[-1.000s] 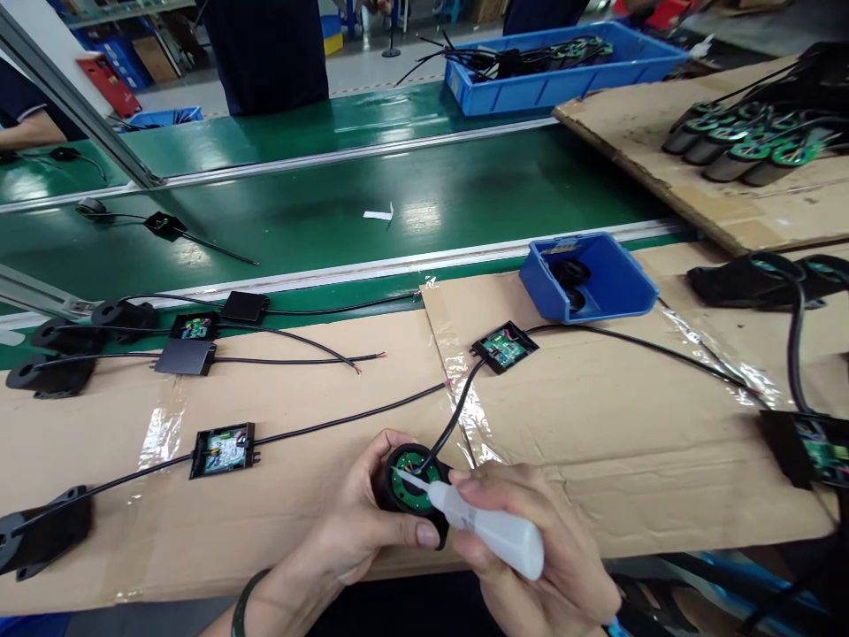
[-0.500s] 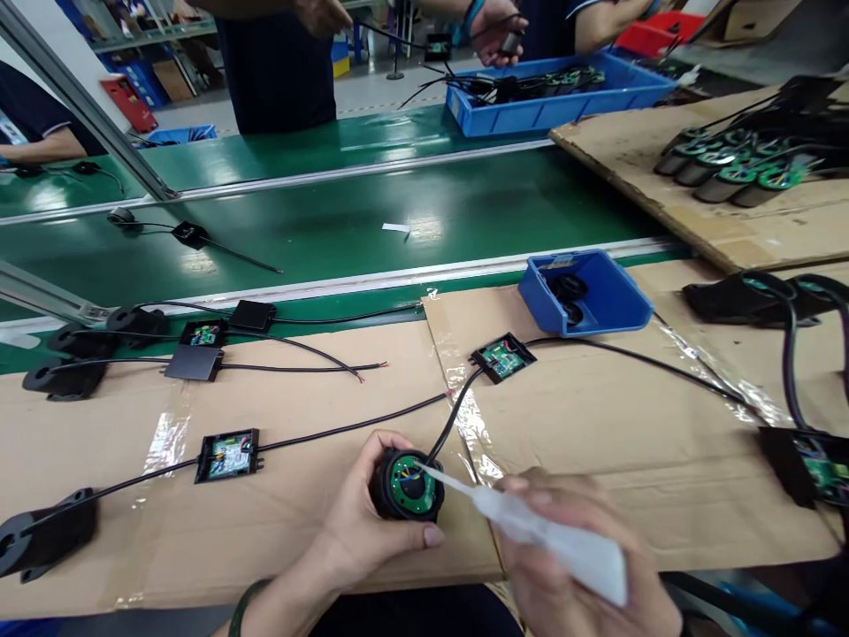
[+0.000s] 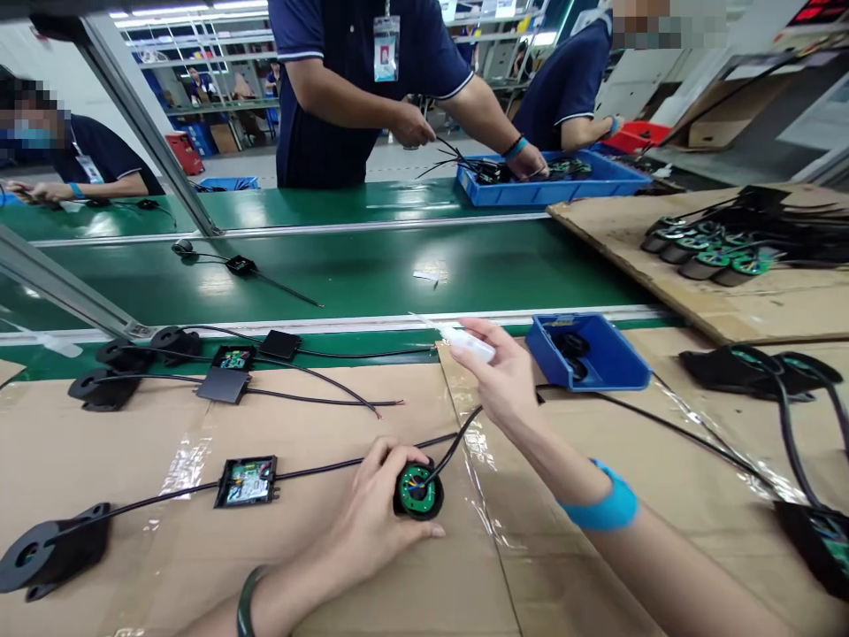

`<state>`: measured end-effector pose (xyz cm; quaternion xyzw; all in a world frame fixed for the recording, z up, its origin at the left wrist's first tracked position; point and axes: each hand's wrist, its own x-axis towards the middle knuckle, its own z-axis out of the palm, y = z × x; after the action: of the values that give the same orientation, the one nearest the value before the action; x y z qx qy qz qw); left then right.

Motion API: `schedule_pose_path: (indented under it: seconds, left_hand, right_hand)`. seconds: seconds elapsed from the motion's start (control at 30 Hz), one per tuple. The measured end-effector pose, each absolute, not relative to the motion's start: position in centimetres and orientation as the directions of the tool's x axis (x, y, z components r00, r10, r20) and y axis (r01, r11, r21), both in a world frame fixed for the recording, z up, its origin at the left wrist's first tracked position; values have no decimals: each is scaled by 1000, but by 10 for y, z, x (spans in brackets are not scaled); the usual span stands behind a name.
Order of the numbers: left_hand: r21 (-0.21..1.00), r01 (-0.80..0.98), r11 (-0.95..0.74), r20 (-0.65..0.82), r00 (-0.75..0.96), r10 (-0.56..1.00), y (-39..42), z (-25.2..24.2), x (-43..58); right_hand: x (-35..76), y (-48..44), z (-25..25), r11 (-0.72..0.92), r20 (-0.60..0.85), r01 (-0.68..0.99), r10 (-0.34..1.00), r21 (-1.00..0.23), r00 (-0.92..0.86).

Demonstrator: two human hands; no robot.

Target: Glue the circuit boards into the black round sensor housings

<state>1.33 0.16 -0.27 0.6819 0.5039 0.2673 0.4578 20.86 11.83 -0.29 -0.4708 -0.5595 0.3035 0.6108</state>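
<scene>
My left hand grips a round black housing at the front of the cardboard. A green ring-shaped circuit board with small coloured wires shows in its open face, and a black cable runs up from it. My right hand is closed around a white glue bottle with a long thin nozzle. It is held over the cardboard's far edge, the nozzle pointing left and away from the housing. My right forearm and hand hide the small circuit box on that cable.
A blue bin with black round parts stands right of my right hand. To the left lie an open circuit box and several cabled black housings. Beyond the green conveyor, a co-worker reaches into a blue tray.
My right hand has lifted the glue bottle from the housing and carried it away toward the conveyor edge. My left hand still grips the housing. The camera view has tilted up.
</scene>
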Motion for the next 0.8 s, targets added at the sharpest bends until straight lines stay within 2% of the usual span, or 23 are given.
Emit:
schedule_pose_path:
  seconds: [0.1,0.2,0.43,0.6,0.8]
  left_hand:
    - [868,493,-53,-111,298,948,4,-3,15]
    - [882,471,-24,-124,279,952,5,-3,15]
    - [903,413,-119,-92,457,885,8,3,0]
    - [918,377,-123,-66,450,891,9,-3,-6]
    - [907,398,-136,-48,419,907,5,-8,-1]
  right_hand:
    - [195,164,-19,352,381,258,922,-900,70]
    - [186,192,-36,348,359,365,933,-864,-41]
    - [188,206,-56,356,315,552,934,-754,-172]
    - [195,177,-32,392,304,609,920,-690,-247]
    - [215,73,14,535,182,555,804,-637,-566]
